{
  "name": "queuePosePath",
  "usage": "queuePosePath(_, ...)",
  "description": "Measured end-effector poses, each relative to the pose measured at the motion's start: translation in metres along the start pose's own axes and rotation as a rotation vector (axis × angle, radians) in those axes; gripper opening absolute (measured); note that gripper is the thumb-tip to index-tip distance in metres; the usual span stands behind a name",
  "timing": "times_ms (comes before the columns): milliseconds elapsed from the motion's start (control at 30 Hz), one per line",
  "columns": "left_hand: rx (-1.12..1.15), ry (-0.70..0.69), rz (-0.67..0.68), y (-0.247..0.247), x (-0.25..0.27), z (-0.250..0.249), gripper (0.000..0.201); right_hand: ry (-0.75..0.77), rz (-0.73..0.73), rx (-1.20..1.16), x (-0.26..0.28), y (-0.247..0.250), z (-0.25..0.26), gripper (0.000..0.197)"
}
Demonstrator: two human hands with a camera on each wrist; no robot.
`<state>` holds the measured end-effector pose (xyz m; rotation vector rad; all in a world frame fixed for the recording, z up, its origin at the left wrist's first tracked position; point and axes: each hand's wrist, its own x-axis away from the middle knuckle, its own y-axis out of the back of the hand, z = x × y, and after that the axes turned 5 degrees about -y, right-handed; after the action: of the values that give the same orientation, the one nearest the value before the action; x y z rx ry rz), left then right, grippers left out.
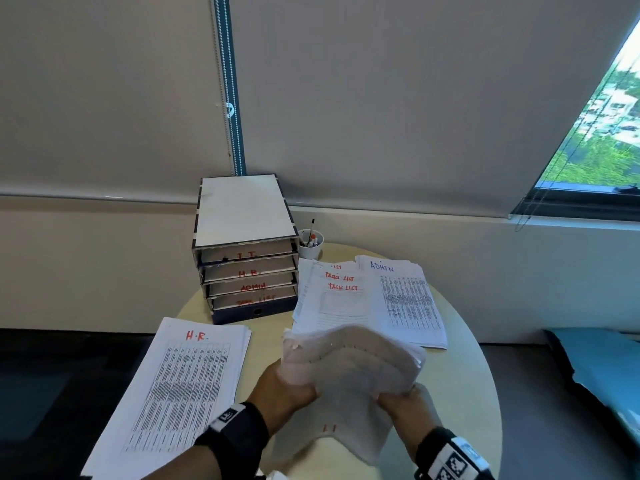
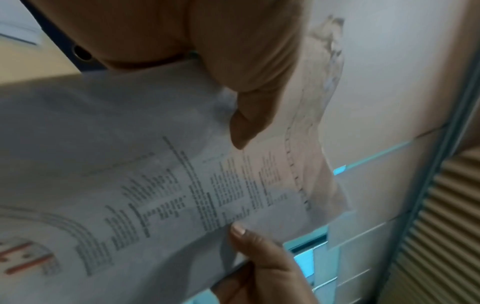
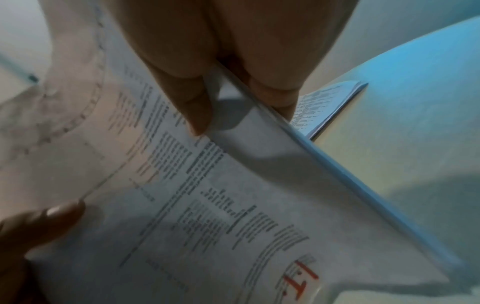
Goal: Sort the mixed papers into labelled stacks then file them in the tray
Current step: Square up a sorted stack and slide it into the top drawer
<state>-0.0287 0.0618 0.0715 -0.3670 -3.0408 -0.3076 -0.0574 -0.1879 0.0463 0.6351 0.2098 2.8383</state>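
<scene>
Both hands hold a bowed stack of printed papers marked I.T. in red, above the front of the round table. My left hand grips its left edge and my right hand grips its right edge. In the left wrist view the left hand pinches the sheets. The right hand pinches the same sheets in the right wrist view. The filing tray stands at the back with slots labelled I.T., H.R., ADMIN and TASK LIST. The H.R. stack lies left. The TASK LIST stack and ADMIN stack lie right.
A white cup of pens stands right of the tray. Wall and window blinds rise close behind the table. A blue object lies off the table's right side. The table's rim curves close to both outer stacks.
</scene>
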Motion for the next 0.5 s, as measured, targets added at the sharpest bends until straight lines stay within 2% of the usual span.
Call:
queuePosePath(67,-0.053,0.025,0.02,-0.002,-0.003,0.002,0.037,0.002,-0.004,-0.04,-0.002,0.001,-0.001,0.02)
queuePosePath(133,-0.165,0.058,0.124,0.001,-0.003,0.008,0.026,-0.034,0.036,0.039,0.001,-0.001,-0.004,0.029)
queuePosePath(200,-0.136,0.092,0.154,0.005,-0.01,0.031,0.026,-0.048,0.04,0.109,0.002,-0.004,-0.001,0.031)
queuePosePath(267,-0.101,0.083,0.098,0.013,-0.011,0.013,0.034,-0.022,0.041,0.138,0.001,-0.001,0.013,0.019)
queuePosePath(333,0.015,0.068,-0.006,0.021,-0.018,-0.009,0.025,0.039,0.055,0.08,0.001,0.006,0.032,0.003)
queuePosePath(400,0.152,0.032,-0.059,0.03,-0.028,-0.031,0.017,0.117,0.127,0.02,0.001,0.016,0.046,0.012)
queuePosePath(467,0.31,0.014,-0.12,0.039,-0.036,-0.042,0.032,0.102,0.172,-0.047,0.007,0.024,0.054,0.014)
queuePosePath(500,0.41,0.031,-0.15,0.041,-0.038,-0.044,0.039,0.091,0.191,-0.089,0.009,0.026,0.053,0.022)
